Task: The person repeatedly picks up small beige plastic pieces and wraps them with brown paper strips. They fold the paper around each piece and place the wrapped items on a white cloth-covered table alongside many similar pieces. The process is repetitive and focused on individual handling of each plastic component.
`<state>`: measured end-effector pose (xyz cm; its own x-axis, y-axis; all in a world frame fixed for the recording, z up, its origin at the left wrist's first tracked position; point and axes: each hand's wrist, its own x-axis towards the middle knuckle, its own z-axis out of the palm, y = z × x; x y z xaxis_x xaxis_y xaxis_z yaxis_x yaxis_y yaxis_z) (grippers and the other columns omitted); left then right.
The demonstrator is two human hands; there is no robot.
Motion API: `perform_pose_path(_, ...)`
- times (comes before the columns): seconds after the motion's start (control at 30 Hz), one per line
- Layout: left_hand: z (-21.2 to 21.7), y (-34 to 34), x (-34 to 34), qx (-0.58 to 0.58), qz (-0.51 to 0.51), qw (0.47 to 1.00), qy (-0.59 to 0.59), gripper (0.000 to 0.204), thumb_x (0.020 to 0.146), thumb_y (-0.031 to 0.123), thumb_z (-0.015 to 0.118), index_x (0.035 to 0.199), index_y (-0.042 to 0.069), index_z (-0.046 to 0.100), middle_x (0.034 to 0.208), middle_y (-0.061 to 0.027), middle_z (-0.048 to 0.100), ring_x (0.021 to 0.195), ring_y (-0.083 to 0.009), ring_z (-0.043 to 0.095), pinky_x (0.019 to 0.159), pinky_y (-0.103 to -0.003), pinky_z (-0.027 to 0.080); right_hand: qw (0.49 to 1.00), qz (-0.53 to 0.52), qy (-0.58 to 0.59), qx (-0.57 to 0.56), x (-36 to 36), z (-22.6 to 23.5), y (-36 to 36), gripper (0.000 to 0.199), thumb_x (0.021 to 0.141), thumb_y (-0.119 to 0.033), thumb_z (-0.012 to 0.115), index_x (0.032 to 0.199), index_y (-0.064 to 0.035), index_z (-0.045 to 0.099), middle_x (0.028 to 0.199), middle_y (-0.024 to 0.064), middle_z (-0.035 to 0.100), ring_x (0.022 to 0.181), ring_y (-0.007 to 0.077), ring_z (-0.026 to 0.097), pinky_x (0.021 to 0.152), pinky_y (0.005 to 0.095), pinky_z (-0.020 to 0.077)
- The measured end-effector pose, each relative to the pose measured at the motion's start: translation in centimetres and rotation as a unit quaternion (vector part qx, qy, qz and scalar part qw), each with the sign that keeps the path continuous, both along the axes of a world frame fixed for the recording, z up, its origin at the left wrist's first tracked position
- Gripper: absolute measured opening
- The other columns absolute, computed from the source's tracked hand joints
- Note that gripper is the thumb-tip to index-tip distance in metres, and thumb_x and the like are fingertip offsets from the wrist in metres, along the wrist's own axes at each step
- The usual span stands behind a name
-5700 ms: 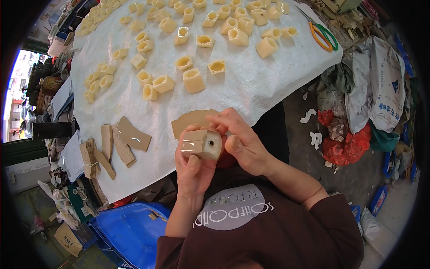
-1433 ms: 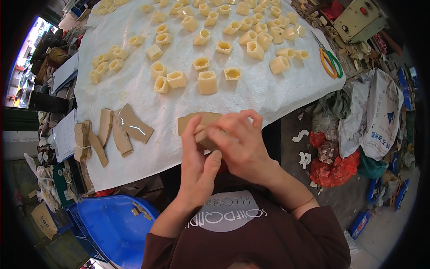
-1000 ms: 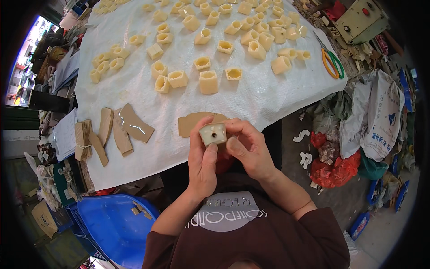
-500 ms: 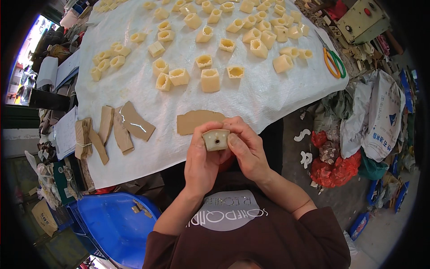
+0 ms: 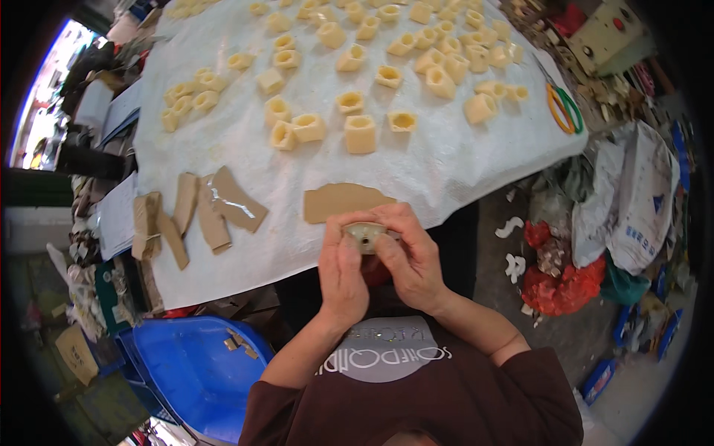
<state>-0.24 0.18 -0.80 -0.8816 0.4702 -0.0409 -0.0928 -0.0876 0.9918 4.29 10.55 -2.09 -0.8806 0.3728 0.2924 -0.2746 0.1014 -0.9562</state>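
My left hand (image 5: 343, 276) and my right hand (image 5: 413, 262) are both closed around a small pale cream block (image 5: 365, 231) with a dark round hole in its face. Both thumbs lie over that face and the other fingers wrap behind, hiding much of the block. Just beyond my fingers, a brown cardboard piece (image 5: 343, 202) with a wavy far edge lies flat on the white sheet (image 5: 290, 238). Several hollow pale-yellow blocks, one of them a squarish one (image 5: 360, 135), stand farther up the sheet.
More cardboard strips (image 5: 216, 219), one bundle tied with string, lie at the sheet's left. Scissors (image 5: 563, 109) with orange and green handles rest near its right edge. A blue tub (image 5: 201, 372) sits lower left. Bags, including a red one (image 5: 565, 286), crowd the floor at right.
The thumbs have come over the block's face, covering more of it, and the block looks tilted. The whole view has shifted slightly, so the table things appear farther right.
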Motion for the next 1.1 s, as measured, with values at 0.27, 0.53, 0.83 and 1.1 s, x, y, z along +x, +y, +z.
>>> perform_pose_path(0.27, 1.4, 0.2, 0.1, 0.119, -0.067, 0.989, -0.058, 0.039, 0.095, 0.027, 0.031, 0.125, 0.004, 0.034, 0.112, -0.0105, 0.049, 0.102, -0.0157, 0.047, 0.091, -0.029, 0.037, 0.996, -0.019, -0.025, -0.083, -0.1, 0.1, 0.1, 0.021, 0.091, -0.012, 0.044, 0.104, 0.0022, 0.053, 0.102, 0.0107, 0.054, 0.092, 0.0164, 0.051, 0.083, 0.0276, 0.0388)
perform_pose_path(0.53, 1.0, -1.6, -0.6, 0.099, -0.077, 0.992, 0.017, 0.031, 0.091, 0.019, 0.038, 0.119, 0.004, 0.037, 0.104, -0.0065, 0.047, 0.094, -0.0132, 0.046, 0.086, -0.027, 0.038, 0.996, -0.049, 0.037, 0.059, 0.2, 0.7, -1.0, 0.022, 0.089, -0.011, 0.047, 0.107, -0.0005, 0.05, 0.105, 0.0136, 0.049, 0.097, 0.0223, 0.047, 0.088, 0.0327, 0.0366)
perform_pose_path(0.83, 1.4, -2.7, -2.2, 0.07, -0.209, 0.959, -0.176, 0.041, 0.084, 0.03, 0.049, 0.114, 0.002, 0.047, 0.089, -0.0051, 0.056, 0.069, -0.0094, 0.052, 0.056, -0.019, 0.04, 0.966, 0.185, -0.043, -0.173, -2.0, 2.4, 2.5, 0.017, 0.089, -0.015, 0.05, 0.097, -0.0017, 0.056, 0.102, 0.0121, 0.052, 0.09, 0.0156, 0.051, 0.078, 0.028, 0.0418)
perform_pose_path(1.1, 1.1, -1.8, -1.8, 0.025, -0.247, 0.958, -0.142, 0.037, 0.082, 0.027, 0.046, 0.105, -0.002, 0.048, 0.083, -0.0096, 0.056, 0.067, -0.0124, 0.052, 0.053, -0.022, 0.04, 0.862, 0.381, -0.083, -0.323, -2.5, 1.4, 4.3, 0.02, 0.088, -0.019, 0.052, 0.078, -0.0023, 0.057, 0.111, 0.0142, 0.05, 0.092, 0.0184, 0.052, 0.079, 0.031, 0.0432)
